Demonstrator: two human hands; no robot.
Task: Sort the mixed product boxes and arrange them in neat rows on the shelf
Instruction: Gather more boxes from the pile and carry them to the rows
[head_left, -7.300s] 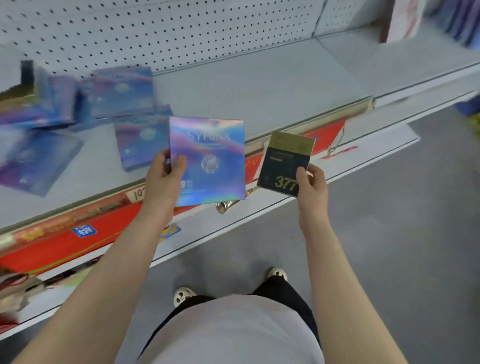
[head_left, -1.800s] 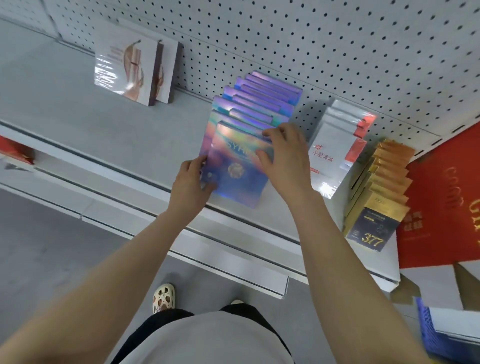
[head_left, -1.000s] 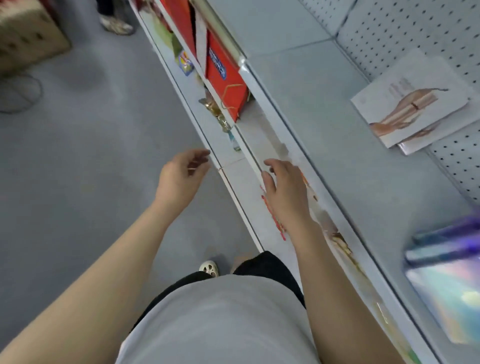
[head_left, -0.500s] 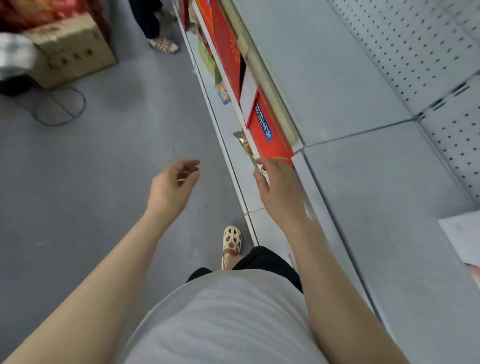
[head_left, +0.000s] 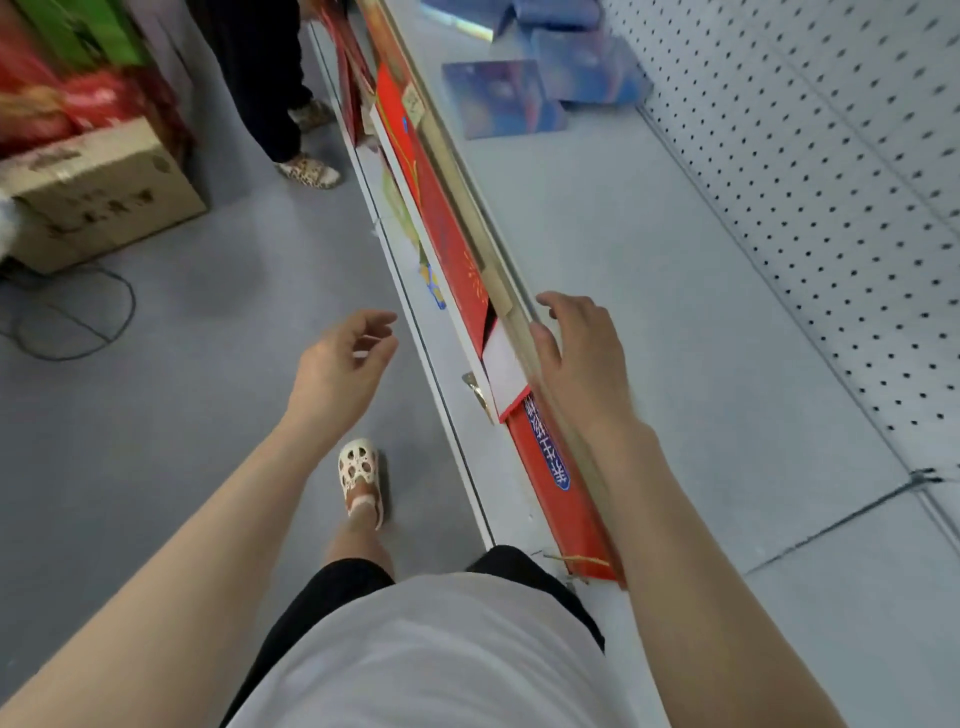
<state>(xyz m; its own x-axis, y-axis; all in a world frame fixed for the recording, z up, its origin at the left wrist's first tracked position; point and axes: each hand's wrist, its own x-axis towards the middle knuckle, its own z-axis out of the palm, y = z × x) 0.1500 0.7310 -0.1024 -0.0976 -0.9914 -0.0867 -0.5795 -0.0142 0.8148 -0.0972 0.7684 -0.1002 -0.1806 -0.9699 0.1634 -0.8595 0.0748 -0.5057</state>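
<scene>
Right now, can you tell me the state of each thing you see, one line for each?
left hand: open, fingers loosely curled, holding nothing, over the floor.
right hand: open, empty, over the shelf's front edge.
blue boxes: unsorted, lying loose on the shelf, some overlapping.
shelf: bare near the hands.
cardboard box: closed, on the floor.

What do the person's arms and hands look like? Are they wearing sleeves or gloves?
Both arms are bare, with no sleeves showing. The left hand and right hand wear no gloves, rings or watch. The fingers are bare too, with no markings.
</scene>
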